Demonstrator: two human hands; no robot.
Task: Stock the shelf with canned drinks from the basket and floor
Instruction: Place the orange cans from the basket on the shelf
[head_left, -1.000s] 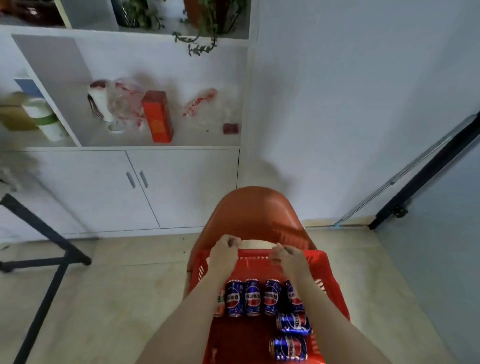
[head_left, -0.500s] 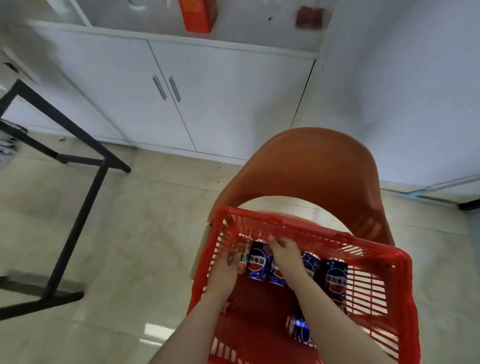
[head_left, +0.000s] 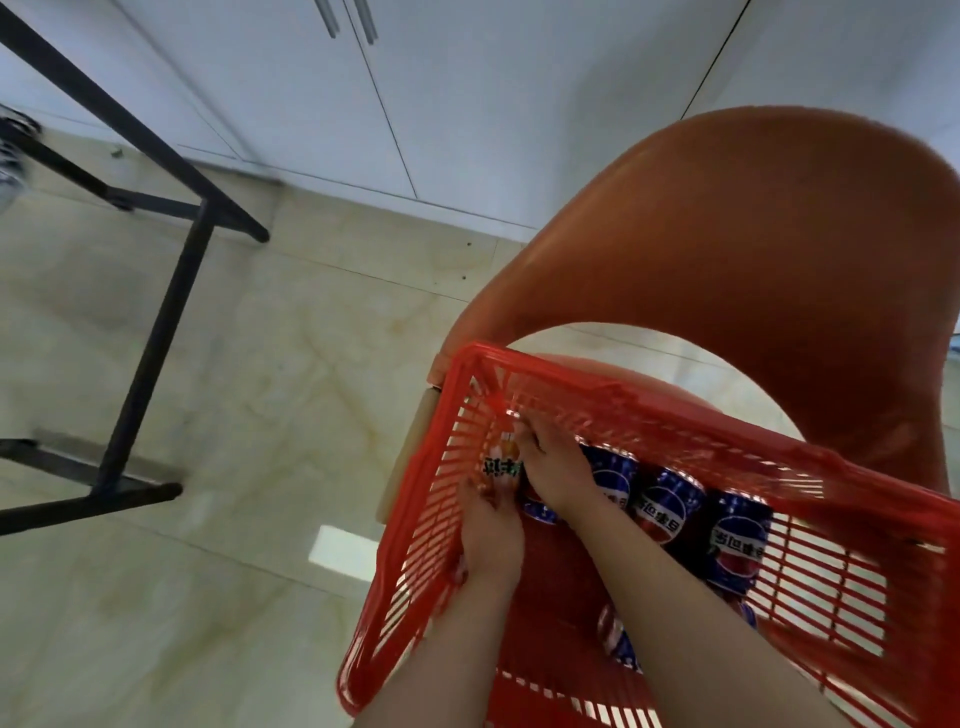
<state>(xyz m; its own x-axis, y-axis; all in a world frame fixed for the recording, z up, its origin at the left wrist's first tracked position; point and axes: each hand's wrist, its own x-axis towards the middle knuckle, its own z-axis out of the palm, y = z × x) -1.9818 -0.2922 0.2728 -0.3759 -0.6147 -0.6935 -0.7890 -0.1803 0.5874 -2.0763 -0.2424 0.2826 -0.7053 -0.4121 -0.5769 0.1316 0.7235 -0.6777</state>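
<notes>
Tile floor (head_left: 208, 389), white cabinet (head_left: 467, 104), orange chair (head_left: 753, 234) bearing the basket (head_left: 410, 561) — at its far left corner the left hand (head_left: 491, 540) grips an orange can (head_left: 501, 465), the right hand (head_left: 558, 473) curls over blue cans (head_left: 670, 509), hold unclear.

Single head view, steeply downward, close over basket (head_left: 675, 410), floor (head_left: 234, 364).

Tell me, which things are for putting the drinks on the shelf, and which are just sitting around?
For the job: red basket; blue Pepsi cans inside it; orange can in its corner; left hand gripping that orange can; right hand over the cans beside it.

Just sitting around: orange chair under the basket; black metal frame; white cabinet doors.
</notes>
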